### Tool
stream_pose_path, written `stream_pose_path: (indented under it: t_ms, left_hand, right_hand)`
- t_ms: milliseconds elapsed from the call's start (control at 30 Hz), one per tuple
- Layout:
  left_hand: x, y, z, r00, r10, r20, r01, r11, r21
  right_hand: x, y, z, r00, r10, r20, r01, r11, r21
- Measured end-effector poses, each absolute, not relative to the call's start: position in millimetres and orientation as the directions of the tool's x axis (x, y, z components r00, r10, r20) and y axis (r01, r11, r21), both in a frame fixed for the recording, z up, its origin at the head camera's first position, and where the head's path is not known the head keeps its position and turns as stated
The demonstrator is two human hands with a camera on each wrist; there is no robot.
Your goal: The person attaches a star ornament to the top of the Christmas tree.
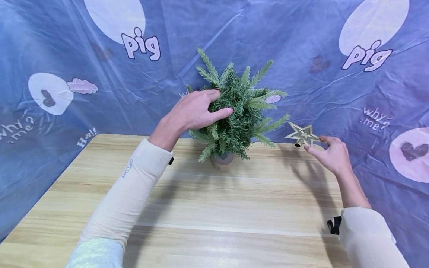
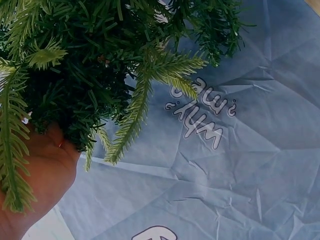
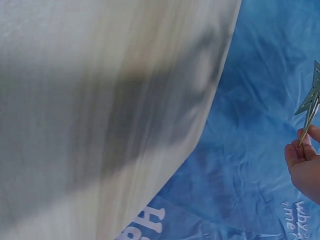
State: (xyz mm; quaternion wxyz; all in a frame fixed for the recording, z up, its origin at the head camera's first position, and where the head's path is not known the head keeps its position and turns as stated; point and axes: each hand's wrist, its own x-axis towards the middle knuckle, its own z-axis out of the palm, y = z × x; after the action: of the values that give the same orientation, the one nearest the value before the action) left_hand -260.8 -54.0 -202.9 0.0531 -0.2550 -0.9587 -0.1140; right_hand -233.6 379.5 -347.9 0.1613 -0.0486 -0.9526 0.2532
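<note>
A small green artificial fir tree (image 1: 239, 111) stands in a round pot (image 1: 222, 162) at the far edge of the wooden table (image 1: 207, 208). My left hand (image 1: 197, 109) grips the tree's upper left branches, fingers buried in the needles; in the left wrist view the branches (image 2: 85, 65) fill the top and my palm (image 2: 40, 180) shows below them. To the right of the tree, my right hand (image 1: 330, 152) pinches a gold star topper (image 1: 302, 134) by one point, its tube socket facing down-left. The right wrist view shows the star (image 3: 311, 102) edge-on above the fingertips (image 3: 300, 150).
A blue printed plastic sheet (image 1: 301, 56) with "pig" and "why? me?" lettering hangs behind and around the table. Both forearms wear cream sleeves (image 1: 130, 193). The table's near surface stretches bare toward me.
</note>
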Motion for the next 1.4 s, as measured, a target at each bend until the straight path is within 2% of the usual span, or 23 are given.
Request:
stream_pose_path:
  t_ms: [767, 1400]
  left_hand:
    - [-262, -56, -203, -0.854, 0.492, 0.166, 0.517, 0.835, 0.186]
    - [-264, -56, -204, -0.839, 0.51, 0.19, 0.539, 0.825, 0.17]
  right_hand:
    - [-234, 363, -309, -0.919, 0.145, 0.366, -0.041, 0.889, -0.457]
    - [-234, 349, -282, -0.92, 0.165, 0.354, -0.032, 0.872, -0.489]
